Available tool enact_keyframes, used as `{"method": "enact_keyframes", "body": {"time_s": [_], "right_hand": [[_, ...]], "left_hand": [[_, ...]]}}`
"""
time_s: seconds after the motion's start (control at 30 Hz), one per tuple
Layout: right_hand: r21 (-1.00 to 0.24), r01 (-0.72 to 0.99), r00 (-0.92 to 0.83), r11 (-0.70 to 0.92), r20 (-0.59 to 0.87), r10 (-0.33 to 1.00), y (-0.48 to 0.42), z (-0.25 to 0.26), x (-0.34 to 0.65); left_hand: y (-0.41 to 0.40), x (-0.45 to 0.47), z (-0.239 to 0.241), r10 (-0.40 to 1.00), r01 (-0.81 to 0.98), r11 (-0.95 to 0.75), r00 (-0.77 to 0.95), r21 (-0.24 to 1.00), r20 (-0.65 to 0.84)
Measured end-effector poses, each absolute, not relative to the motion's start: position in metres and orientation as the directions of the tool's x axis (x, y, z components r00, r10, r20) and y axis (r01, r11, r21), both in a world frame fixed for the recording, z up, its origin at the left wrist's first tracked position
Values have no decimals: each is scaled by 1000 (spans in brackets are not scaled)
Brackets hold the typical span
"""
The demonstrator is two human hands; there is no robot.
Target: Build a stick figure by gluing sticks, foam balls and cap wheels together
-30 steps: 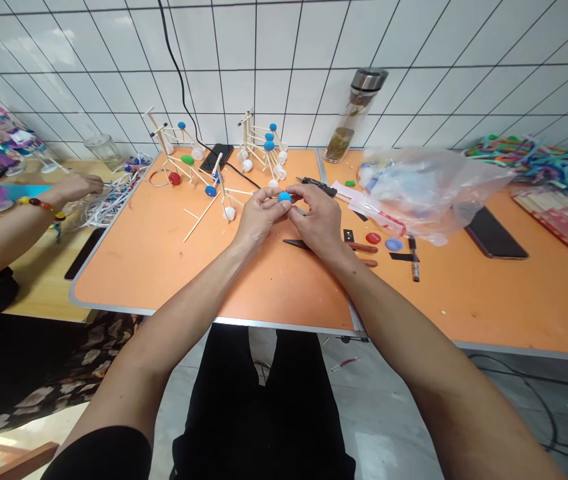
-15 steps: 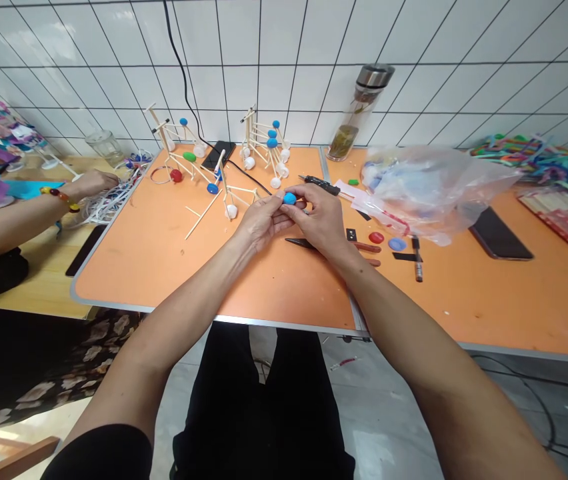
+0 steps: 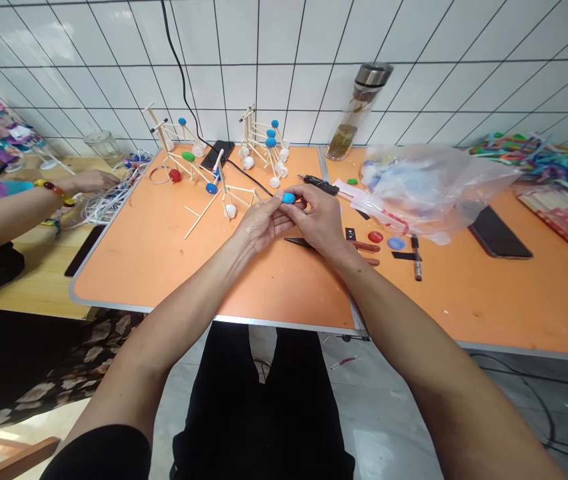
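Note:
A small blue bottle cap (image 3: 289,197) is pinched between the fingertips of both hands over the orange table (image 3: 164,260). My left hand (image 3: 260,223) closes on it from the left, my right hand (image 3: 318,217) from the right. Just beyond the hands lies a stick frame with white caps (image 3: 230,200). Two more stick-and-cap models (image 3: 264,143) stand further back, near the wall. Under my right wrist lies a pair of pliers with red handles (image 3: 354,247).
A red cap (image 3: 375,237), a blue cap (image 3: 397,243) and a black pen (image 3: 417,260) lie to the right, by a clear plastic bag (image 3: 429,183). A glass bottle (image 3: 357,110) stands at the wall. A phone (image 3: 499,233) lies far right. Another person's arm (image 3: 29,207) works at the left table.
My hands with the blue cap have stayed in place; the fingers shifted slightly around it. The other person's hand at the left moved a little.

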State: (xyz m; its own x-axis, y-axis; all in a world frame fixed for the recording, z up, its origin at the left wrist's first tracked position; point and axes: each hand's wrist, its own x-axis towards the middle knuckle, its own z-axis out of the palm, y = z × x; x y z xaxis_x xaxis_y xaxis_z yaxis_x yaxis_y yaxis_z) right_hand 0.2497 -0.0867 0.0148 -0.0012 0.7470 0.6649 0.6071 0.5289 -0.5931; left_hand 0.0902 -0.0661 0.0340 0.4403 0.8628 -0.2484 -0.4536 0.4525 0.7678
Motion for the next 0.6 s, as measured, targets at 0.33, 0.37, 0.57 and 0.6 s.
{"method": "enact_keyframes", "body": {"time_s": [0.33,0.37,0.57,0.6], "right_hand": [[-571,622,-18,537,674,738,-86,13,250],[-572,621,-16,536,674,738,-86,13,249],[-556,640,-30,530,671,741,-86,13,252],[-553,646,-36,527,667,744,-86,13,252]], "left_hand": [[-67,90,34,866,-455,449,433,770,-249],[-67,90,35,868,-456,447,430,770,-249],[-67,91,36,872,-422,436,418,795,-256],[-67,91,36,875,-420,427,415,801,-249]]}}
